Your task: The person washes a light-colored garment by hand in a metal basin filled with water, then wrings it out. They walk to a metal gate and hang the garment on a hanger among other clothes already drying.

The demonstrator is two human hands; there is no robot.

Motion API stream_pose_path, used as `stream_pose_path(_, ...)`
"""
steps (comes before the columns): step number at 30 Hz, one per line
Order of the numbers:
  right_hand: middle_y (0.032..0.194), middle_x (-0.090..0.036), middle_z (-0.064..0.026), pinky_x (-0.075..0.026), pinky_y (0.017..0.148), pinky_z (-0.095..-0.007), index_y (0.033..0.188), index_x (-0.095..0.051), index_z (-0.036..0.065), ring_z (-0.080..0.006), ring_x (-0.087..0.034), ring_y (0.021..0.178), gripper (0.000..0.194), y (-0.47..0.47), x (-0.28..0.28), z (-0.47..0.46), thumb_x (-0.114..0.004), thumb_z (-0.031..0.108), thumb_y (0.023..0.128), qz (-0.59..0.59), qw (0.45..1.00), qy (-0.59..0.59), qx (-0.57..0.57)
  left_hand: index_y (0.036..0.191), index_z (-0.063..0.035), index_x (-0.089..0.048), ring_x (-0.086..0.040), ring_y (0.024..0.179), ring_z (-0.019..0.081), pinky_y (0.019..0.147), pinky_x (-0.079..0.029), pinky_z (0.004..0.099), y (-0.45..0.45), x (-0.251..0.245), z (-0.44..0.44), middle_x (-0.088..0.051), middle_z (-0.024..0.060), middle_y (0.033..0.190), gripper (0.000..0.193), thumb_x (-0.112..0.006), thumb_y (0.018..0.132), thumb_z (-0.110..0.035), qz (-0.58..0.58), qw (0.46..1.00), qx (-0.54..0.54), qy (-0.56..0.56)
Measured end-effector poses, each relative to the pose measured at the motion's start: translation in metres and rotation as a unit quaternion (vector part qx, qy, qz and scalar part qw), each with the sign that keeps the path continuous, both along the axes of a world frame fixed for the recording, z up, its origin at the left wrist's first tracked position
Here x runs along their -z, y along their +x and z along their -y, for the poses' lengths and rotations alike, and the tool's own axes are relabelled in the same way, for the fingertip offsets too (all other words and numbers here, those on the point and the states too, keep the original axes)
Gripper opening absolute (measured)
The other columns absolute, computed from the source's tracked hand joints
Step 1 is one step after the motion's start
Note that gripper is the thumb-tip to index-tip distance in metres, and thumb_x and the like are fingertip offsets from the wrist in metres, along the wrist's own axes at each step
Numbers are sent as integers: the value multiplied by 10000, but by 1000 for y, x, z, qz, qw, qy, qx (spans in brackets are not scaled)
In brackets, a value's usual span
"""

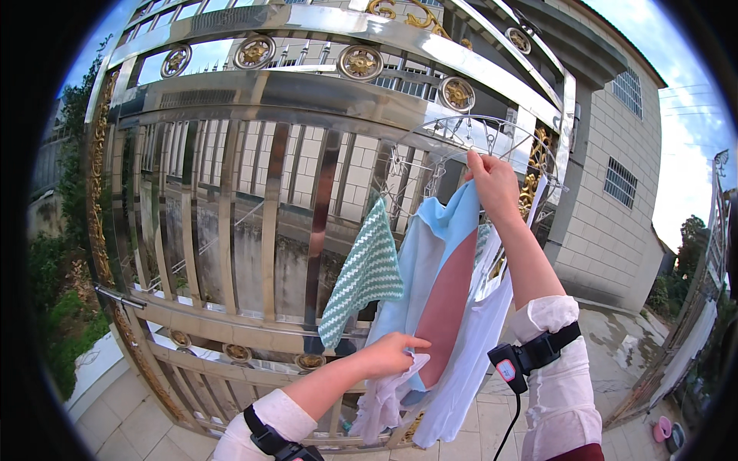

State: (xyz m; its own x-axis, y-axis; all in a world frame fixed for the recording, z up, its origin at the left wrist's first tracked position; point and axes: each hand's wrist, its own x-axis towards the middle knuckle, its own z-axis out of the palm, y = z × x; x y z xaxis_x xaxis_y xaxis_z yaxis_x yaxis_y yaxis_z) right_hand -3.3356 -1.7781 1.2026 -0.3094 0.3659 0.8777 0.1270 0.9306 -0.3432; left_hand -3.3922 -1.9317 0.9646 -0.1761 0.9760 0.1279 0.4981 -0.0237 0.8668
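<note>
A round wire clip hanger (478,118) hangs against the metal gate, with small clips around it. My right hand (490,178) is raised at the hanger, its fingers closed on the top of a light blue and dusty pink cloth garment (447,299). Lower down, my left hand (395,354) has its index finger extended against that garment, with a pale pinkish-white cloth (380,400) in its other fingers. A green and white striped cloth (366,276) hangs to the left. White garments (475,346) hang to the right, partly behind the blue and pink one.
The shiny metal gate (268,230) with gold ornaments fills the left and middle. A tiled building (605,230) stands behind at the right. Another gate leaf (686,311) is at the far right, near a pink bucket (662,429). Pale floor tiles (144,432) lie below.
</note>
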Motion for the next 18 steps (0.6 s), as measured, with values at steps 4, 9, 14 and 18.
stream_pose_path(4, 632, -621, -22, -430, 620, -305, 711, -615, 74, -191, -584, 624, 376, -2, -1, -11, -469, 398, 833, -11, 1000, 6, -3, 1122, -96, -571, -538, 1001, 222, 862, -395, 274, -25, 31, 8, -562, 141, 1108, 421, -474, 720, -19, -77, 995, -9, -55)
stream_pose_path(9, 644, -610, -29, -420, 567, -249, 787, -613, 40, -103, -557, 599, 379, 4, 4, -17, -489, 394, 841, -13, 991, -59, -120, 1060, -84, -610, -566, 944, 206, 826, -418, 277, -49, 58, 18, -602, 132, 1036, 424, -456, 674, -3, -122, 984, -32, -122)
stream_pose_path(14, 848, -612, -90, -444, 587, -239, 991, -570, -7, -116, -569, 680, 374, 23, 27, -7, -538, 332, 836, 55, 973, -138, -178, 1026, -116, -636, -576, 885, 195, 786, -432, 281, -52, 56, 34, -619, 128, 984, 429, -448, 661, 8, -87, 980, -24, -176)
stream_pose_path(18, 989, -595, -126, -459, 735, -310, 1135, -511, 30, -215, -575, 827, 410, 41, 78, -14, -558, 280, 813, 310, 939, -27, -145, 1053, -138, -625, -567, 883, 184, 788, -427, 273, -48, 47, 51, -614, 119, 985, 507, -415, 625, 32, -76, 983, -6, -167)
